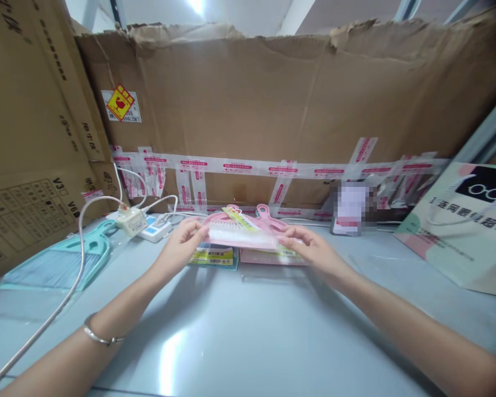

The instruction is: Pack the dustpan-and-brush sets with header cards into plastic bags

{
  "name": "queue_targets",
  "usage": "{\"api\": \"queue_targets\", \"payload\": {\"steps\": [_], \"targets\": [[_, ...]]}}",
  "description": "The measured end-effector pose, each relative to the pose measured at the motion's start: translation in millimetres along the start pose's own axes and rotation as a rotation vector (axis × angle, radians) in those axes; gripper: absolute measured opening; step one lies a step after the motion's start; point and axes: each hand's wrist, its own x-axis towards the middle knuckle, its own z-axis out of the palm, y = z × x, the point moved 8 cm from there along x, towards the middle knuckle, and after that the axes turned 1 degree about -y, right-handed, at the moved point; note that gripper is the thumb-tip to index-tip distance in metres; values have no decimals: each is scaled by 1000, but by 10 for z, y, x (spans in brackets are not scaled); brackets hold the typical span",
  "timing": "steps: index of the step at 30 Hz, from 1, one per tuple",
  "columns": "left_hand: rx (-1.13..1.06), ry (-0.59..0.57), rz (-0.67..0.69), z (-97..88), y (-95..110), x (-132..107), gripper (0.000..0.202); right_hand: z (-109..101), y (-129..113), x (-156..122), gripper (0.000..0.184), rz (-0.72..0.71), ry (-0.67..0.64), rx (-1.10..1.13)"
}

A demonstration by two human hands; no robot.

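A pink mini dustpan and brush set in clear wrapping, with a yellow label, is held up between my two hands. My left hand pinches its left end, and the fingers of my right hand close on its right end. Beneath it lie a blue-green packaged set with a yellow label and another pink packaged set, both partly hidden. At the far left of the table rests a turquoise dustpan and brush set, apart from my hands.
A tall cardboard wall with printed tape backs the grey-blue table. At left sit a white plug adapter and power strip, with a cable running forward. A phone and a paper bag stand at right.
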Motion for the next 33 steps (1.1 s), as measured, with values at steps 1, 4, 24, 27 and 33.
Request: {"api": "queue_targets", "payload": {"steps": [1, 4, 24, 27, 33], "targets": [[-37, -25, -48, 53, -68, 0, 32, 47, 81, 18, 37, 55, -10, 115], [-81, -16, -107, 123, -196, -14, 33, 215, 292, 40, 35, 256, -30, 424], [12, -182, 52, 345, -244, -32, 22, 252, 397, 117, 37, 231, 17, 423], [-29, -209, 28, 376, -292, -6, 21, 263, 416, 140, 34, 226, 30, 355], [155, -388, 73, 458, -215, -96, 44, 249, 524, 216, 33, 230, 89, 352]]}}
